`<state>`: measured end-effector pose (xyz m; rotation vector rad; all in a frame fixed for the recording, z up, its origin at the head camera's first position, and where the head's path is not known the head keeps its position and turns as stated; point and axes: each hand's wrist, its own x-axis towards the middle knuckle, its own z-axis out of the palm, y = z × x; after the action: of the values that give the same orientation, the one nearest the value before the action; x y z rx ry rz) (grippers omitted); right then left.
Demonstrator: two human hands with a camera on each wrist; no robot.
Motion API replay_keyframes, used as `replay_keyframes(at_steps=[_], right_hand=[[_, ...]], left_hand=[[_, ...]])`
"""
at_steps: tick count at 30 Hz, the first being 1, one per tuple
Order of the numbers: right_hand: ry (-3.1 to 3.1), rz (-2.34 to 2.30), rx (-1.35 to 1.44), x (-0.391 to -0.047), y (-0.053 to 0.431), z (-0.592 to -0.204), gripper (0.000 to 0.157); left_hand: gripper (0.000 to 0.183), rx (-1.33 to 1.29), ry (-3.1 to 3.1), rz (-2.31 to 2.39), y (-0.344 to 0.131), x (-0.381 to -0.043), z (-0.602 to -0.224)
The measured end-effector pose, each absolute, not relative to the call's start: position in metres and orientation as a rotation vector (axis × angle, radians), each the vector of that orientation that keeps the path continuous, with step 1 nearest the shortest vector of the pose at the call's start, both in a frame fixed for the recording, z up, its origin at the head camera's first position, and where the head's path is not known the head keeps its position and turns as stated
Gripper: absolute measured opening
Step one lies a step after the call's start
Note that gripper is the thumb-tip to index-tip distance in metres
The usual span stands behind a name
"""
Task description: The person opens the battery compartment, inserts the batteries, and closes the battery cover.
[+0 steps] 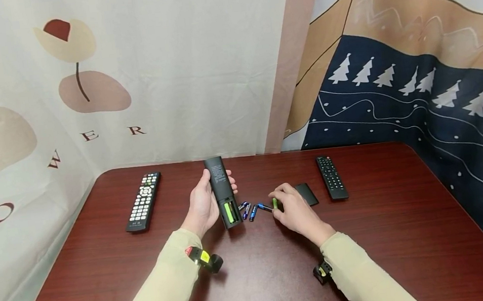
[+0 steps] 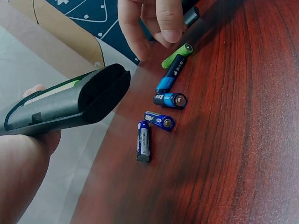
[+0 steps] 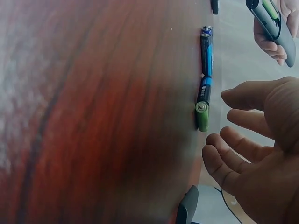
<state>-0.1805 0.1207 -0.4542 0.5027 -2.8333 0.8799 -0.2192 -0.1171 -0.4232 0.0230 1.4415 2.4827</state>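
Note:
My left hand (image 1: 200,205) grips a dark remote control (image 1: 218,178), its back facing up and its battery compartment uncovered. One green battery (image 1: 229,212) lies inside that compartment, with a bare slot beside it. Over the table, my right hand (image 1: 295,209) hovers with thumb and fingers apart, close to a loose green battery (image 3: 202,116). In the left wrist view that green battery touches a blue-and-black battery (image 2: 171,74). Another blue-and-black battery (image 2: 170,100) and two dark-blue batteries, one pale-sided (image 2: 144,142), lie in a loose row between the hands.
A flat black cover (image 1: 306,194) lies just beyond my right hand. Farther right is a black remote (image 1: 331,178); on the left lies another with pale buttons (image 1: 143,202). Printed curtains (image 1: 193,76) hang behind the far edge of the reddish-brown table (image 1: 256,278).

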Motion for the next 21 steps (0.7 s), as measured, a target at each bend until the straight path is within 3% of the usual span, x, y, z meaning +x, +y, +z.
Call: replay_keyframes(at_steps=[21], right_hand=[[-2.985,0.826,0.529,-0.1874,0.1243,-0.4551,0.036]], left_hand=[[0.06,0.04,1.473,2.472,-0.1175,-0.2195,-0.4222]])
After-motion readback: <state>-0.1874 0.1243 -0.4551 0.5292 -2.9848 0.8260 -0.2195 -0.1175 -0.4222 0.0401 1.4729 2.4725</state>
